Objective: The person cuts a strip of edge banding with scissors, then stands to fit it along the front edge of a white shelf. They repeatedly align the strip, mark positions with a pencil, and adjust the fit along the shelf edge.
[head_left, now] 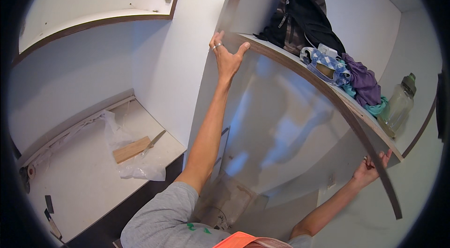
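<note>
A long brown strip of edge banding (pixel 338 98) runs along the front edge of a white shelf (pixel 370 127). At the right it comes away from the edge and its loose end hangs down. My left hand (pixel 227 58), a ring on one finger, presses at the shelf's left end, with the thumb on the strip and the fingers spread by the upright panel. Beneath the right corner of the shelf, my right hand (pixel 367 171) holds the strip near its loose end; the strip crosses in front and hides part of the fingers.
On the shelf lie a black backpack (pixel 309 18), bundled cloths (pixel 363 79) and a clear bottle (pixel 399 105). A lower surface at left bears a wooden block (pixel 131 149), a knife (pixel 156 139), crumpled plastic (pixel 143 170) and a tape roll (pixel 31 172). An upper-left shelf (pixel 108 16) has brown edging.
</note>
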Demonstrator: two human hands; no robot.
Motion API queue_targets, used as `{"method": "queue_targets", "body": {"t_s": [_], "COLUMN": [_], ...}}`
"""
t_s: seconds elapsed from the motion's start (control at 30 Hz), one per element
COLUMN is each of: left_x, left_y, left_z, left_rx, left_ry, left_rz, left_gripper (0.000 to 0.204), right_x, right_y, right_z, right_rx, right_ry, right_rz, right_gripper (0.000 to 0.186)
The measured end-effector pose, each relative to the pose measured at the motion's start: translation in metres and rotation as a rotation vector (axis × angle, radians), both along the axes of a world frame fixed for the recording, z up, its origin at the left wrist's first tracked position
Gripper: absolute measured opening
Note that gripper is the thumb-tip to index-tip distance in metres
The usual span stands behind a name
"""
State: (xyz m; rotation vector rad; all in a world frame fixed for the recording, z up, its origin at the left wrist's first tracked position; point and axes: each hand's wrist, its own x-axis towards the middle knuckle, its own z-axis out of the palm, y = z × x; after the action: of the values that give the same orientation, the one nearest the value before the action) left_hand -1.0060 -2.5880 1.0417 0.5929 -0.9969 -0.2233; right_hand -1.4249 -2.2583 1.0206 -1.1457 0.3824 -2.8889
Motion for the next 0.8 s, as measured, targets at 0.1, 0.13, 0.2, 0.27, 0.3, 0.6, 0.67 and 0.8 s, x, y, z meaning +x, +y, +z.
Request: {"method": "queue_targets", "body": {"t_s": [0.1, 0.13, 0.2, 0.27, 0.3, 0.6, 0.67, 0.8], "left_x": [0.001, 0.001, 0.000, 0.002, 0.002, 0.000, 0.000, 0.004], "left_y": [0.001, 0.001, 0.000, -0.001, -0.001, 0.002, 0.000, -0.006], "left_z": [0.001, 0.001, 0.000, 0.000, 0.001, 0.001, 0.001, 0.001], "left_rx": [-0.009, 0.004, 0.007, 0.008, 0.004, 0.037, 0.042, 0.016], "left_ry": [-0.007, -0.009, -0.006, -0.003, -0.009, 0.005, 0.001, -0.033], "left_rz": [0.018, 0.015, -0.004, 0.002, 0.017, -0.037, -0.029, 0.062], "left_gripper": [0.097, 0.097, 0.096, 0.096, 0.096, 0.098, 0.098, 0.097], "right_x": [0.007, 0.011, 0.029, 0.049, 0.057, 0.088, 0.090, 0.085], "right_y": [0.001, 0.000, -0.009, -0.019, -0.025, -0.029, -0.030, -0.027], "right_z": [-0.010, -0.015, -0.040, -0.062, -0.069, -0.098, -0.099, -0.091], "right_rx": [0.006, 0.006, 0.184, 0.464, 0.486, 0.381, 0.335, 0.036], "right_ry": [0.031, 0.020, 0.043, 0.062, 0.199, 0.756, 0.780, 0.430], "right_rz": [0.014, 0.009, -0.055, -0.143, -0.131, -0.267, -0.294, 0.071], "right_gripper": [0.042, 0.043, 0.048, 0.054, 0.060, 0.112, 0.110, 0.069]}}
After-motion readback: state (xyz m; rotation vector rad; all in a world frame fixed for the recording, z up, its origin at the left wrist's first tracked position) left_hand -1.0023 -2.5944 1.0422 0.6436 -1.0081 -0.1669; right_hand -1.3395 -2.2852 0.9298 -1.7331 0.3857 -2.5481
